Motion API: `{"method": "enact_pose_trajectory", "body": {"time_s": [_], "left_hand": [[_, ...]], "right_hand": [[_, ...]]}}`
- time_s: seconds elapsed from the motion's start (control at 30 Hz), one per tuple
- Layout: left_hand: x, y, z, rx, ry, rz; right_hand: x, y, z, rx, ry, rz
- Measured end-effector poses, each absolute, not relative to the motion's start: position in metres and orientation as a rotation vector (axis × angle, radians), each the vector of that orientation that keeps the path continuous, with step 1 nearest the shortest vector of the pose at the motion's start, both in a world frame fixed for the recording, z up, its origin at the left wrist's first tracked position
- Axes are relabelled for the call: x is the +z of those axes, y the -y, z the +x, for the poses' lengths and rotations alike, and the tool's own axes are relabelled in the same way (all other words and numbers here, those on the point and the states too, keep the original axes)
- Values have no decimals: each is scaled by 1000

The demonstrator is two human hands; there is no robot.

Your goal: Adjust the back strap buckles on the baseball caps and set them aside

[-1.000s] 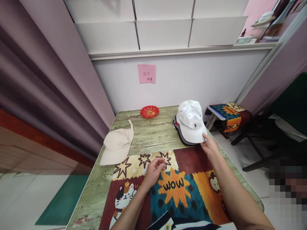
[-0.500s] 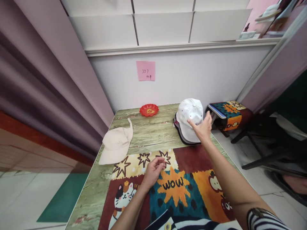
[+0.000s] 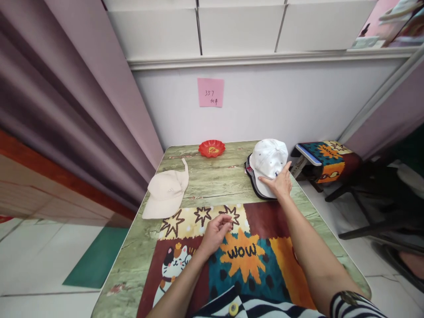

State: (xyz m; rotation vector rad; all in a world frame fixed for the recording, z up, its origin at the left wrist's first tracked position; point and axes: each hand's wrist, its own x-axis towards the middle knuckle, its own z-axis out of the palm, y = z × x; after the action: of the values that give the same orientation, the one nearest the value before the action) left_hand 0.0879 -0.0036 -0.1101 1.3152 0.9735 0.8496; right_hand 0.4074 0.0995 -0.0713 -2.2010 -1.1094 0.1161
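Note:
On the right of the table, a white cap tops a stack with darker caps under it. My right hand is at the white cap's front right, thumb on its brim and fingers along its side, gripping it. Loosely curled, my left hand rests over the patterned mat and is closed; whether anything is inside its fingers is hidden. A cream cap lies at the table's left, brim toward me and strap pointing to the back.
A red scalloped dish sits at the table's back edge. Behind the table stands a white wall with a pink note. A stool with a patterned cover is beyond the right edge; a curtain hangs left.
My right hand has closed in on the white cap, which is tilted slightly more to the right. The camera view has shifted a little; my left hand keeps its pose.

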Motion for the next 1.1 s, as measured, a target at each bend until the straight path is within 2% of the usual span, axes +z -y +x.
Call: {"method": "enact_pose_trajectory", "body": {"time_s": [0.23, 0.37, 0.43, 0.5, 0.6, 0.63, 0.77, 0.93, 1.1], "left_hand": [[-112, 7, 90, 886, -947, 1325], [-109, 10, 92, 911, -943, 1309], [-109, 11, 94, 905, -945, 1312], [-111, 12, 95, 900, -948, 1302], [-115, 12, 95, 915, -944, 1274], [-117, 12, 95, 920, -945, 1275], [-119, 14, 97, 914, -956, 1292], [-115, 11, 97, 905, -932, 1182], [-99, -27, 44, 1291, -1416, 1161]], "right_hand": [[-78, -94, 404, 57, 1104, -2119], [-71, -77, 379, -263, 1233, -1918], [-70, -68, 349, -292, 1317, -1714], [-77, -62, 313, 9, 1377, -1509], [-101, -57, 261, 774, 1191, -1325], [-110, -57, 248, 878, 1156, -1311], [-139, -56, 227, 982, 1090, -1313], [-143, -51, 235, 1025, 1098, -1308], [-141, -50, 238, 1094, 1108, -1261]]}}
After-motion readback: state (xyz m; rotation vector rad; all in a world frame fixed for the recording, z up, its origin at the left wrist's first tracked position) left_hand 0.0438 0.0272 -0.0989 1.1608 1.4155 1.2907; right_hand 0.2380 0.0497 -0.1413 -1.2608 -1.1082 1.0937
